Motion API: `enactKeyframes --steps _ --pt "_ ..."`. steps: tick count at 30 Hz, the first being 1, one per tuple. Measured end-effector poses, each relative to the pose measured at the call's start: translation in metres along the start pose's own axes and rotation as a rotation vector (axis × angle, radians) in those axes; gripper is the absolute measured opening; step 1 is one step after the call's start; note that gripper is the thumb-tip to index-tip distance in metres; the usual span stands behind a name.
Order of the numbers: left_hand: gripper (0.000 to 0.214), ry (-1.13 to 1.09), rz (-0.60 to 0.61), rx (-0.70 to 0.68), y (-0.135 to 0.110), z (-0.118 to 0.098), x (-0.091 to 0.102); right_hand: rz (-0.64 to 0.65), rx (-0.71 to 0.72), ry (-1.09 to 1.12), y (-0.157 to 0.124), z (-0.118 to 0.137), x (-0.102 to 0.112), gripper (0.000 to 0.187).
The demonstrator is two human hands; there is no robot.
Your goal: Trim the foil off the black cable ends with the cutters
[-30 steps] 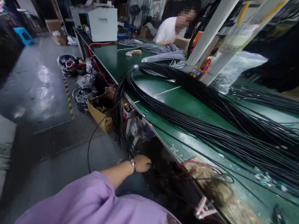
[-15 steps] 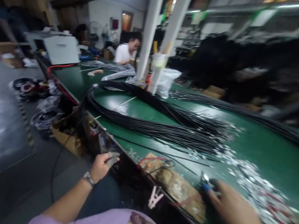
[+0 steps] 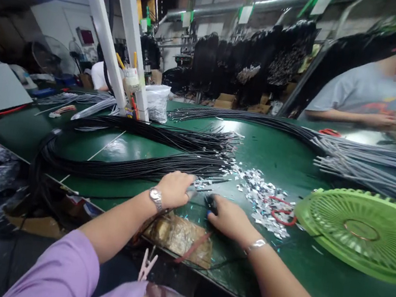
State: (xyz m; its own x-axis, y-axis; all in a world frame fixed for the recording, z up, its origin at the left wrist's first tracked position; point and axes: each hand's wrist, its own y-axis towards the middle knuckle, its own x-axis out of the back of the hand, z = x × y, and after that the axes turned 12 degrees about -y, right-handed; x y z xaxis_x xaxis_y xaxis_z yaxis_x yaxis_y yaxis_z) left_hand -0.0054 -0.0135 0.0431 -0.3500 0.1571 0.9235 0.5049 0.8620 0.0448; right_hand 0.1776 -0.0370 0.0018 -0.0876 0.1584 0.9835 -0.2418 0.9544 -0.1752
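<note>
My left hand (image 3: 176, 189) rests on the green table (image 3: 329, 292) with its fingers curled at the ends of a long bundle of black cables (image 3: 131, 168). What the fingers pinch is hidden. My right hand (image 3: 229, 218) lies just to its right, closed over a dark tool (image 3: 211, 203) that only shows at its tip. Both hands sit beside a scatter of silvery scraps (image 3: 261, 197). A brown taped pad (image 3: 179, 235) lies under my wrists at the table's near edge.
A green fan grille (image 3: 360, 232) lies flat at the right. Grey cable bundles (image 3: 374, 167) run along the far side, where a person in a grey shirt (image 3: 358, 93) works. Two white posts (image 3: 125, 38) and a plastic bag (image 3: 157, 102) stand at the back left.
My view has swung right from the floor to the tabletop. My left hand came up from below the table edge onto the cables, and my right hand moved in beside it.
</note>
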Motion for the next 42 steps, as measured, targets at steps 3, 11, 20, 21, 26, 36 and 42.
enactKeyframes --steps 3,11,20,21,26,36,42 --pt "0.034 0.076 0.111 0.052 0.022 -0.010 -0.014 -0.045 -0.018 0.079 0.001 -0.003 -0.007 0.037" --pt "0.020 -0.455 0.084 0.095 0.029 0.007 -0.044 -0.079 -0.092 0.321 0.006 -0.011 -0.016 0.021" --pt "0.042 -1.310 -0.033 0.365 0.025 0.008 -0.039 -0.313 -0.125 1.056 0.011 -0.015 -0.032 0.014" --pt "0.042 -1.338 -0.040 0.369 0.025 0.008 -0.039 -0.366 -0.121 1.063 0.011 -0.016 -0.033 0.014" --pt "0.032 -1.342 -0.098 0.359 0.026 0.006 -0.042 -0.492 -0.103 1.102 0.007 -0.015 -0.025 0.030" --pt "0.012 -1.256 -0.098 0.300 0.025 -0.002 -0.043 -0.346 -0.163 1.474 0.001 -0.006 -0.025 0.047" --pt "0.009 -1.133 -0.027 0.161 0.025 0.009 -0.059 -0.314 -0.237 1.640 0.005 0.002 -0.022 0.041"
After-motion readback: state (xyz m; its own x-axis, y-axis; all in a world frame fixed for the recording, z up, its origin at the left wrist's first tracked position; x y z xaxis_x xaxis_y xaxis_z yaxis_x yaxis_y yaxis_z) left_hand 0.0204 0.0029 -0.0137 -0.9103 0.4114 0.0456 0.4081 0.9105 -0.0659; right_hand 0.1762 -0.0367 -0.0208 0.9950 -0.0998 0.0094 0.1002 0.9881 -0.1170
